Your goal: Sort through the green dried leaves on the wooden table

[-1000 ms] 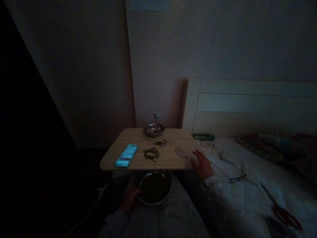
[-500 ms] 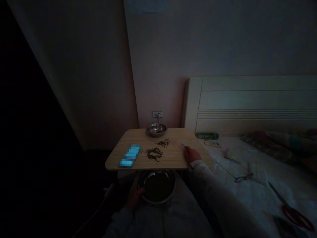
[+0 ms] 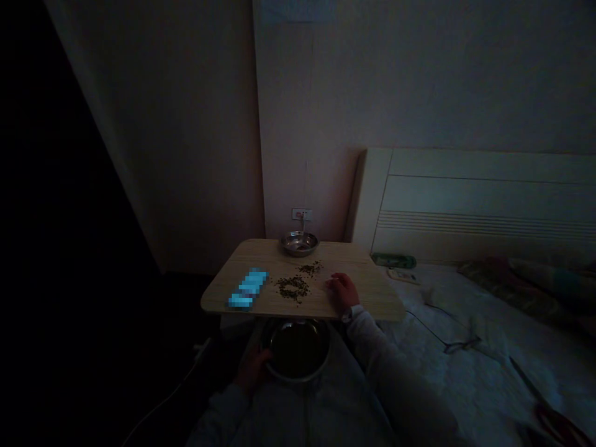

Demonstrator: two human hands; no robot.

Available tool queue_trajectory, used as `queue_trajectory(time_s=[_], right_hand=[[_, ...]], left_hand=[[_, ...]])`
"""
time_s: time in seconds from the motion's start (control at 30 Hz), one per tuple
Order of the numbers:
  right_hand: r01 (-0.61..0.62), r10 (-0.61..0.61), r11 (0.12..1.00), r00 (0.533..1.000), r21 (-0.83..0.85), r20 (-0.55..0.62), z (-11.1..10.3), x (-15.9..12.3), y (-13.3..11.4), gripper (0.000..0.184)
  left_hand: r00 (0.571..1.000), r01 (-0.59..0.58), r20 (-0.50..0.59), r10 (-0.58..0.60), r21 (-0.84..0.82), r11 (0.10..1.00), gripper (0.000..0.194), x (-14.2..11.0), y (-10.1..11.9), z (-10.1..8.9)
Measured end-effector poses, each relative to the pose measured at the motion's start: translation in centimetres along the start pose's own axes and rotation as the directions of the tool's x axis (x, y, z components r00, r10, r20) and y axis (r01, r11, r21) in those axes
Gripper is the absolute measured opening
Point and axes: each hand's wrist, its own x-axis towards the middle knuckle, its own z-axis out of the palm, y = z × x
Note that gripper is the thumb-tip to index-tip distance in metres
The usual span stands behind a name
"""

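Note:
A metal bowl (image 3: 322, 363) rests on my lap below the table edge, with dark greenish contents that I cannot make out. My left hand (image 3: 254, 367) grips its left rim. Over the right half of the small wooden table (image 3: 367, 295) is my right hand (image 3: 343, 290), its fingers pinched together. A small pale bit shows at the fingertips, too dim to name. Just left of that hand lie small dark grains (image 3: 292, 288), scattered in a rough ring, and a smaller patch of the same grains (image 3: 310, 268) sits behind them.
A second metal bowl (image 3: 299, 244) stands at the table's back edge, under a wall socket (image 3: 302, 214). A phone-shaped, blurred bright screen (image 3: 249, 288) lies at the left. On the bed (image 3: 493, 385) to the right are scissors (image 3: 531, 379), a cable (image 3: 433, 332) and a green case (image 3: 394, 260).
My right hand has moved left across the table, closer to the grains. My left hand stays on the bowl. The view has shifted slightly.

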Motion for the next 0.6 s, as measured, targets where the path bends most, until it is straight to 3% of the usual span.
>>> queue_trajectory(time_s=[0.1, 0.2, 0.37, 0.6], right_hand=[[0.014, -0.005, 0.998, 0.991, -0.063, 0.135, 2.1, -0.9, -0.5, 0.013], [-0.010, 0.031, 0.995, 0.975, -0.097, 0.220, 2.6, -1.4, -1.0, 0.010], [-0.057, 0.078, 0.994, 0.970, -0.096, 0.230, 2.4, -1.4, -1.0, 0.010], [-0.011, 0.047, 0.991, 0.963, -0.136, 0.266, 2.4, -1.4, -0.8, 0.012]], left_hand=[[0.998, 0.063, -0.028, -0.062, 0.033, 0.997, 0.030, 0.4, -0.5, -0.5], [0.999, 0.052, 0.003, -0.053, 0.024, 0.998, 0.032, 0.3, -0.5, -0.8], [0.999, 0.050, 0.005, -0.051, 0.010, 0.999, 0.035, -0.4, 0.4, -0.4], [0.999, 0.016, 0.031, -0.017, 0.029, 0.999, 0.034, -0.5, 0.4, -0.5]])
